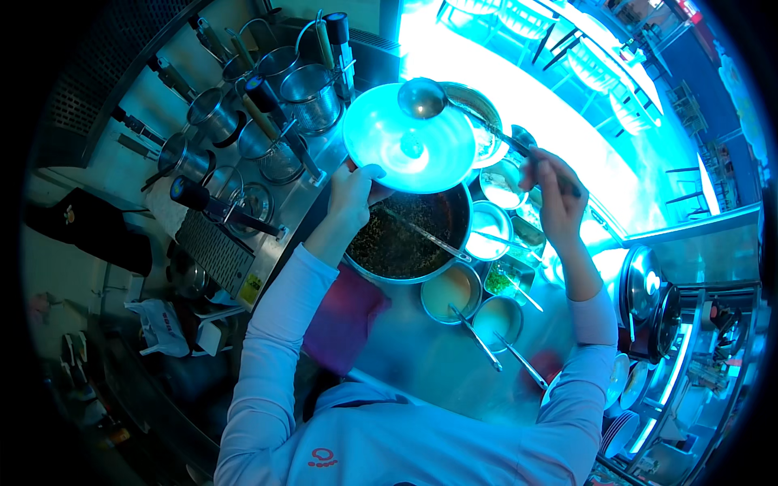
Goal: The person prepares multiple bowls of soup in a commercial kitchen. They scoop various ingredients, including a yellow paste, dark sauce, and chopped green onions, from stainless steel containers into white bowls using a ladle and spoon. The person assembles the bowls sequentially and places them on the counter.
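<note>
My left hand (355, 193) grips the near left rim of a wide white bowl (407, 136), tilted over a large metal pot (395, 249) of dark, speckled sauce. My right hand (554, 194) holds a metal ladle (422, 98) by its dark handle; the ladle's round head is over the far part of the bowl. A spoon or ladle handle (434, 238) rests across the pot's rim. Right of the pot stand a bowl of white contents (488, 229), a metal tray of chopped greens (501, 280) and two metal pots of pale liquid (451, 293) with utensils in them.
Several noodle strainer baskets (310, 97) stand at the boiler on the left, beside a perforated metal plate (216, 252). A purple cloth (343, 319) lies near the pot. On the right are a lidded cooker (641, 285) and stacked plates (619, 432).
</note>
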`<state>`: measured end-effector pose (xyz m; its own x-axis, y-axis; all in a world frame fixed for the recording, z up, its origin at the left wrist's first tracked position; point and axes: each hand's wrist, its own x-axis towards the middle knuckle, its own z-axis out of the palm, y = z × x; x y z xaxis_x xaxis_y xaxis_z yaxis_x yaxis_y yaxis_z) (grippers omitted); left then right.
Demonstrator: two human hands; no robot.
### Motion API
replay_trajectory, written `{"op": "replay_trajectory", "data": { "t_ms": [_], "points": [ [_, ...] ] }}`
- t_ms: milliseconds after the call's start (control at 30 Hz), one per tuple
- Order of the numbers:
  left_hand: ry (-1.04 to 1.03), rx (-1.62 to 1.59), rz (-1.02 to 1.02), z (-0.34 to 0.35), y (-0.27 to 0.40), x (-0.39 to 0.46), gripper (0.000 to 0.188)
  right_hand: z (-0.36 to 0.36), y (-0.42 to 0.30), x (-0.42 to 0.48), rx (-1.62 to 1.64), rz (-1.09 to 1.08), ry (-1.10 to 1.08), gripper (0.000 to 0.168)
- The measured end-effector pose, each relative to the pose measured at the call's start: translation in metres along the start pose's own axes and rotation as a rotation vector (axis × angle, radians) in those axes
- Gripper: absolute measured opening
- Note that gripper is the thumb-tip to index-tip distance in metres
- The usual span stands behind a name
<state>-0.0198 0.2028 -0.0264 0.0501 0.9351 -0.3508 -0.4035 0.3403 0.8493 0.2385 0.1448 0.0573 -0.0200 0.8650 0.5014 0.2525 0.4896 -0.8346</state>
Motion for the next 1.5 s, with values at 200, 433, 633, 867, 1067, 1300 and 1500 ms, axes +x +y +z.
{"op": "replay_trajectory", "data": {
  "t_ms": [200, 433, 633, 867, 1067, 1300, 1500],
  "points": [
    [0.011, 0.003, -0.026, -0.013, 0.003, -0.013, 0.046, -0.027, 0.059, 0.018, 0.680, 0.677, 0.419, 0.022],
    [0.121, 0.034, -0.048, -0.049, 0.012, -0.051, 0.044, -0.030, 0.120, 0.034, 0.491, 0.508, 0.436, 0.024],
    [0.180, 0.065, -0.027, -0.115, 0.009, -0.108, 0.038, 0.006, 0.190, 0.022, 0.034, 0.259, 0.146, 0.024],
    [0.339, -0.007, -0.083, -0.165, 0.005, -0.202, 0.034, 0.034, 0.213, 0.004, 0.014, 0.377, 0.147, 0.025],
    [0.493, -0.053, -0.159, -0.196, -0.015, -0.254, 0.037, 0.034, 0.195, -0.024, 0.091, 0.663, 0.313, 0.041],
    [0.444, -0.084, -0.200, -0.233, -0.053, -0.273, 0.040, 0.056, 0.094, -0.117, -0.707, 0.511, -0.210, 0.046],
    [0.351, -0.058, -0.258, -0.246, -0.059, -0.267, 0.045, 0.086, 0.069, -0.143, -0.624, 0.362, -0.299, 0.022]
  ]
}}
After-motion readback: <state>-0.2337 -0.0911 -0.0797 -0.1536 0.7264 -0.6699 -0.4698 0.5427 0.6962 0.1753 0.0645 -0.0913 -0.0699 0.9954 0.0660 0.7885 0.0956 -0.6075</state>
